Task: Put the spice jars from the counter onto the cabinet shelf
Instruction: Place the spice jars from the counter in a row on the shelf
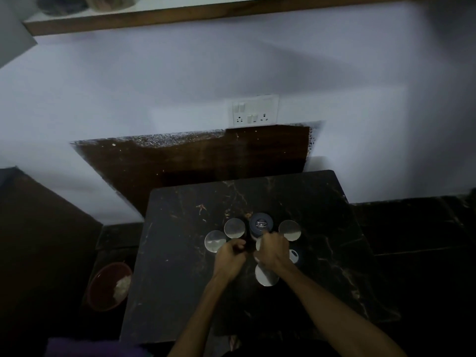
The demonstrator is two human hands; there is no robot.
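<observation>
Several spice jars with round silver lids stand clustered on the dark marble counter. One lid and another lie left, one right, one nearest me. A dark-lidded jar stands at the back. My left hand is closed around something dark between the jars; what it grips is hidden. My right hand is closed over a silver-lidded jar in the middle. The cabinet shelf runs along the top, high above the counter.
A red bowl with something white in it sits low at the left of the counter. A switch and socket plate is on the wall behind. Containers stand on the shelf's left end. The scene is dim.
</observation>
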